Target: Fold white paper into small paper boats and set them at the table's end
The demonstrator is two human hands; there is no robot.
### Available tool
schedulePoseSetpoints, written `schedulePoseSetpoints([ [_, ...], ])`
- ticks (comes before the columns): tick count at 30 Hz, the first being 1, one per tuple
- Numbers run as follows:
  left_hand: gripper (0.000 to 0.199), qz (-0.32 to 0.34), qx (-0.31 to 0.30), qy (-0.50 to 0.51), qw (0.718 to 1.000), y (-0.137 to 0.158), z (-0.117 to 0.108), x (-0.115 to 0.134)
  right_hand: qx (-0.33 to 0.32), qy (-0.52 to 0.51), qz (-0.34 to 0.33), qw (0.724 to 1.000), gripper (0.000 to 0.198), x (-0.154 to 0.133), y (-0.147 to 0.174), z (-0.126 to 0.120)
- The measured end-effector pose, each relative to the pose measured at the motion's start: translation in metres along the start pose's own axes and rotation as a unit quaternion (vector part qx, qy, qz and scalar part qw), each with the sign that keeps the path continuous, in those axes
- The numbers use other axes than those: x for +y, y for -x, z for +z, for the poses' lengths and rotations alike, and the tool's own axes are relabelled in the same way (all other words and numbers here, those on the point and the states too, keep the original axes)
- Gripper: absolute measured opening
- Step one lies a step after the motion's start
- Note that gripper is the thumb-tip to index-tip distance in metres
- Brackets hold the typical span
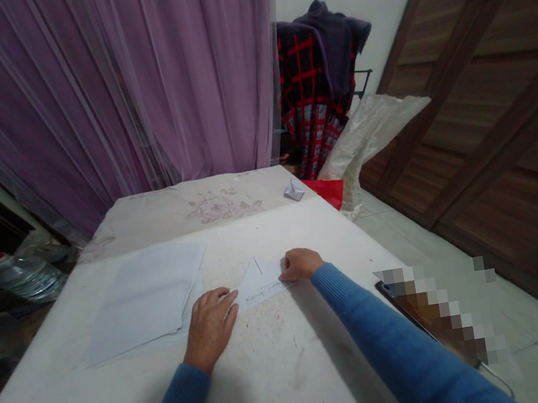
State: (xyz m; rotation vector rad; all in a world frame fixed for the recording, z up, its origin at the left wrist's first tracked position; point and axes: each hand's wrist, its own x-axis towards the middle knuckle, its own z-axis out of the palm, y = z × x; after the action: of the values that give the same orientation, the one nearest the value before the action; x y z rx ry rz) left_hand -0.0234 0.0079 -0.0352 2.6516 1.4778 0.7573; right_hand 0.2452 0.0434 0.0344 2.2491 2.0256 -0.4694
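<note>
Left hand, one: fingers loosely spread, palm down, thumb and forefinger tips at the left corner of one white, roughly triangular folded paper. Right hand, one: fingers curled inward, thumb and forefinger drawn narrow at the paper's right end; cannot tell whether the edge is pinched between them.

The folded paper lies flat between both hands, peak toward twelve; one dark line descends from the peak, handwriting runs along its near edge. Clock readings taken from this paper.

Two blue ribbed-cuff sleeves reach in from seven and four. At nine, beside the left hand, one loose stack of plain white paper sheets, number uncountable. At one, near the far corner, one small white folded-paper piece. Between three and four, at the right edge, one dark phone-like slab, partly pixelated. All on one white table covering, purple-grey floral print at eleven.

Beyond: one clear plastic bottle with red cap, nine to ten; purple curtains, eleven; one red-and-black checked cloth, one o'clock; one whitish plastic bag, two.
</note>
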Motion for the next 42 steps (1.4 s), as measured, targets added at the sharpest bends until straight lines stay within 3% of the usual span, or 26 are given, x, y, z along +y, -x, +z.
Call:
schedulePoseSetpoints([
  [5, 0.028, 0.0, 0.007, 0.001, 1.0, 0.0, -0.001, 0.002, 0.022, 0.024, -0.008, 0.999, 0.054, -0.007, 0.004, -0.003],
  [13, 0.029, -0.002, 0.014, 0.009, 1.0, 0.0, 0.0, 0.001, -0.017, 0.018, -0.025, 0.999, 0.039, -0.016, -0.006, -0.014],
  [21, 0.035, -0.011, 0.019, 0.008, 1.0, 0.002, 0.001, 0.001, 0.031, -0.052, -0.024, 0.998, 0.026, -0.001, -0.005, -0.016],
  [25, 0.039, -0.006, 0.023, 0.007, 1.0, 0.003, 0.002, 0.001, 0.103, -0.075, 0.014, 0.992, 0.035, 0.016, 0.009, -0.053],
  [28, 0.038, -0.009, 0.025, 0.01, 1.0, 0.003, 0.002, 0.001, 0.264, -0.056, 0.053, 0.962, 0.036, 0.015, 0.033, -0.087],
  [30, 0.037, -0.011, 0.026, 0.013, 0.999, 0.003, 0.002, 0.002, 0.313, 0.004, 0.035, 0.949, 0.031, 0.0, 0.05, -0.096],
  [33, 0.037, -0.01, 0.028, 0.016, 0.999, 0.003, 0.002, 0.002, 0.264, 0.098, -0.025, 0.959, 0.022, -0.042, 0.067, -0.073],
  [37, 0.041, -0.019, 0.034, 0.011, 0.999, 0.004, 0.006, -0.002, 0.153, 0.088, -0.161, 0.971, 0.023, -0.098, 0.067, -0.002],
  [39, 0.046, -0.023, 0.036, 0.01, 0.999, 0.005, 0.01, -0.005, 0.139, 0.068, -0.182, 0.971, 0.02, -0.115, 0.06, 0.025],
  [42, 0.053, -0.022, 0.038, 0.009, 0.999, 0.006, 0.014, -0.008, 0.155, 0.05, -0.203, 0.966, 0.019, -0.119, 0.045, 0.04],
])
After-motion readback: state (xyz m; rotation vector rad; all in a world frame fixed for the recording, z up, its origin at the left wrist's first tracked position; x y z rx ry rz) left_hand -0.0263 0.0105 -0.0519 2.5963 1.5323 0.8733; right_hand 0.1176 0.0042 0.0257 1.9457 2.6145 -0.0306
